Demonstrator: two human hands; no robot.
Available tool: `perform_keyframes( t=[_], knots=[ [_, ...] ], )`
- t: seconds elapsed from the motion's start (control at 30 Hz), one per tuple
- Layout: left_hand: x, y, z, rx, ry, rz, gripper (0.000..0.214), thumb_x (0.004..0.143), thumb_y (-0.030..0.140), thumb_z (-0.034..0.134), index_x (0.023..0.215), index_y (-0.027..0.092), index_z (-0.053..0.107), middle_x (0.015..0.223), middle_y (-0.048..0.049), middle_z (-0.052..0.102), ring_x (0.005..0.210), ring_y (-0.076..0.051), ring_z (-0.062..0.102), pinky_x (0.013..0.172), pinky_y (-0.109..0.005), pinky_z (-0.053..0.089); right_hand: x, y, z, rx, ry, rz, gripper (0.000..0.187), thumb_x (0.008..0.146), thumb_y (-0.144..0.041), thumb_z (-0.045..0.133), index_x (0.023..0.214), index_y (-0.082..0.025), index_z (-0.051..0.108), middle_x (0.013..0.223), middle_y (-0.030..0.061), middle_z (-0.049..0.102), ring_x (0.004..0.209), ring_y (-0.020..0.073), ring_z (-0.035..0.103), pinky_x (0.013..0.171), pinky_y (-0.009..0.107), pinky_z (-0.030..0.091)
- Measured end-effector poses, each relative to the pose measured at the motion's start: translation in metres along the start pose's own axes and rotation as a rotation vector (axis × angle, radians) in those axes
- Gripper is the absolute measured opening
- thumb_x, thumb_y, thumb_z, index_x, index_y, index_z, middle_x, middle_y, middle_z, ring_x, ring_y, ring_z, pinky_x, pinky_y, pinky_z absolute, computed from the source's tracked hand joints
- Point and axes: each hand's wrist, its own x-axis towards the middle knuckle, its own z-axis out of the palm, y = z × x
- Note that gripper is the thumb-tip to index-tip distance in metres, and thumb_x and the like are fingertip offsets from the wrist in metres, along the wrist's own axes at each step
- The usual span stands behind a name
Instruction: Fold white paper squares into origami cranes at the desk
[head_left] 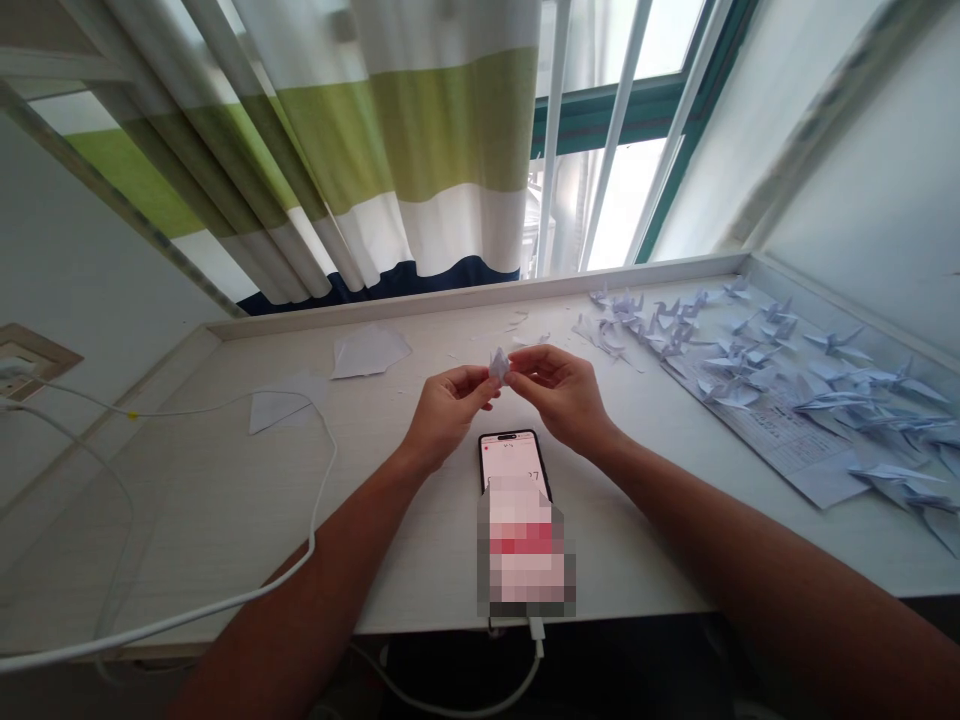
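Observation:
A small folded white paper piece (499,364) is held up between both hands over the middle of the white desk. My left hand (448,408) pinches its left side and lower edge between thumb and fingers. From the right, the thumb and forefinger of my right hand (564,390) grip the other side. The paper's exact fold is too small to make out. Just below the hands lies a phone (516,460) with a lit pink screen, partly blurred out. Several folded paper cranes (739,360) are spread over the desk on the right.
Square paper sheets (371,350) and another sheet (277,408) lie at the left back. Under some cranes is a printed sheet (806,465). A white cable (330,470) loops across my left forearm; a charging cable (536,640) hangs from the phone. Paper scraps (517,320) lie behind.

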Motion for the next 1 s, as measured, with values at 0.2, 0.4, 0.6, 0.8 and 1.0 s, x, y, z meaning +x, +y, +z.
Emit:
perform_keyframes(
  t=[0.2, 0.4, 0.6, 0.8, 1.0],
  knots=[
    [0.0, -0.003, -0.001, 0.024, -0.025, 0.006, 0.037, 0.08, 0.048, 0.083, 0.092, 0.014, 0.076, 0.083, -0.0083, 0.078, 0.079, -0.02, 0.073, 0.069, -0.031, 0.056, 0.0, 0.003, -0.001, 0.07, -0.039, 0.035, 0.034, 0.075, -0.04, 0.089, 0.097, -0.021, 0.072, 0.085, 0.0031, 0.076, 0.08, 0.0191, 0.073, 0.083, 0.04, 0.063],
    [-0.003, 0.003, 0.002, -0.067, -0.129, -0.037, 0.042, 0.08, 0.051, 0.083, 0.093, 0.013, 0.072, 0.085, -0.0117, 0.08, 0.083, -0.025, 0.078, 0.076, -0.037, 0.06, 0.001, 0.001, -0.002, 0.079, -0.052, -0.001, 0.037, 0.074, -0.046, 0.09, 0.098, -0.022, 0.072, 0.077, 0.0009, 0.073, 0.073, 0.0179, 0.071, 0.074, 0.037, 0.062],
    [-0.007, 0.012, 0.002, -0.045, -0.162, -0.072, 0.036, 0.08, 0.045, 0.084, 0.101, 0.016, 0.078, 0.088, -0.0102, 0.081, 0.084, -0.023, 0.076, 0.077, -0.035, 0.058, 0.001, -0.003, -0.007, -0.071, -0.096, -0.122, 0.035, 0.084, -0.042, 0.083, 0.113, -0.025, 0.072, 0.08, 0.0002, 0.072, 0.076, 0.0188, 0.071, 0.083, 0.041, 0.06],
    [-0.006, 0.01, -0.002, 0.051, -0.161, -0.083, 0.033, 0.082, 0.049, 0.081, 0.089, 0.017, 0.08, 0.084, -0.0107, 0.079, 0.077, -0.023, 0.073, 0.07, -0.035, 0.055, 0.002, -0.002, -0.012, -0.42, -0.131, -0.342, 0.025, 0.097, -0.034, 0.068, 0.121, -0.032, 0.074, 0.102, 0.0044, 0.072, 0.093, 0.0216, 0.069, 0.086, 0.043, 0.058],
    [-0.006, 0.008, -0.004, 0.105, -0.161, -0.096, 0.034, 0.083, 0.051, 0.08, 0.088, 0.017, 0.079, 0.085, -0.0113, 0.08, 0.076, -0.023, 0.074, 0.069, -0.035, 0.053, 0.006, -0.005, -0.015, -0.528, -0.123, -0.419, 0.02, 0.097, -0.03, 0.068, 0.116, -0.03, 0.075, 0.106, 0.0067, 0.072, 0.1, 0.0253, 0.068, 0.088, 0.046, 0.057]
  ],
)
